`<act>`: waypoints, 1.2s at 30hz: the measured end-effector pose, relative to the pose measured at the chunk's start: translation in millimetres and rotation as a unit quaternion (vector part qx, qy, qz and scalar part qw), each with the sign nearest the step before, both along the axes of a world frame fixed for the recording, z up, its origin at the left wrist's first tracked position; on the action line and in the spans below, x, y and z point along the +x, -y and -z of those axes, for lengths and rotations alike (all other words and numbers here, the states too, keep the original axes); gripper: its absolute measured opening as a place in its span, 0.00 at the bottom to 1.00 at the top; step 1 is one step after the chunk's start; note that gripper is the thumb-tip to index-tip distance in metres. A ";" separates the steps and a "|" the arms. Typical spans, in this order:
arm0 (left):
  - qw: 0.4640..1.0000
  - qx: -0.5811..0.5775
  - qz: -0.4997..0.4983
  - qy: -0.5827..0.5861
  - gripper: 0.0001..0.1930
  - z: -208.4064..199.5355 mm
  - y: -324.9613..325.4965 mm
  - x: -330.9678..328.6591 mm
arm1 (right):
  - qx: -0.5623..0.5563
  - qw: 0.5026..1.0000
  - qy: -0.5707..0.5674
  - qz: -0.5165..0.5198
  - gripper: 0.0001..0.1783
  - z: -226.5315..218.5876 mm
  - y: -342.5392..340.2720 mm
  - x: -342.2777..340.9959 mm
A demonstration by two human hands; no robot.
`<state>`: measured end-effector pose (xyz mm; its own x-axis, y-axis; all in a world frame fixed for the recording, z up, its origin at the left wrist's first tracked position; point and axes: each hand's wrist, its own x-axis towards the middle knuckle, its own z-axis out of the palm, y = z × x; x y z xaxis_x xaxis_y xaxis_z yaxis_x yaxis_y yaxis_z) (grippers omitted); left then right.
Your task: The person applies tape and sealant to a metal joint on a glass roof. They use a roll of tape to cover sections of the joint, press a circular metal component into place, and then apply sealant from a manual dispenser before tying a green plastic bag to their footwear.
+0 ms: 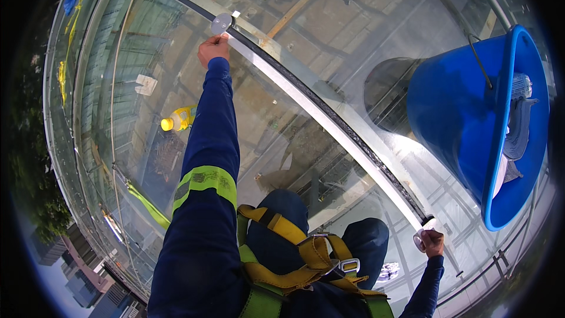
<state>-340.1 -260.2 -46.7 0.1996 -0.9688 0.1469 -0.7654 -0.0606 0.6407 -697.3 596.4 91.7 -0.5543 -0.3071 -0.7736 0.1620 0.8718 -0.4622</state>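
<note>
One white tape strip runs diagonally between left hand and right hand.

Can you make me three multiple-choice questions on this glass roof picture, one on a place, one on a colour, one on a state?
1. Where does the blue bucket stand?
A. on the glass to the person's right
B. beside the yellow bottle
C. behind the person's knees

2. What colour is the band on the left sleeve?
A. orange
B. bright yellow-green
C. white

3. What is the left hand doing?
A. resting flat on the glass
B. gripping the bucket handle
C. holding the far end of a strip of tape along the dark joint

Answers: 1 A, the bucket sits on the glass at the right, far from the yellow bottle. 2 B, the band is plainly yellow-green against dark blue. 3 C, the fingers pinch the tape's end by a round metal disc, while the right hand holds the near end.
</note>
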 end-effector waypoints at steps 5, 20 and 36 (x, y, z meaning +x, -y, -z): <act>0.999 -0.011 -0.029 -0.008 0.14 1.7 -7.2 -10.9 | 0.000 1.000 -0.009 -0.007 0.15 -2.4 10.7 2.0; 0.980 -0.103 0.144 0.094 0.14 7.8 -23.3 8.7 | 0.006 1.000 -0.007 -0.029 0.16 -2.8 18.3 3.6; 0.957 -0.059 0.230 0.167 0.14 3.5 -11.5 16.0 | -0.010 1.000 -0.002 -0.008 0.15 4.1 14.6 6.1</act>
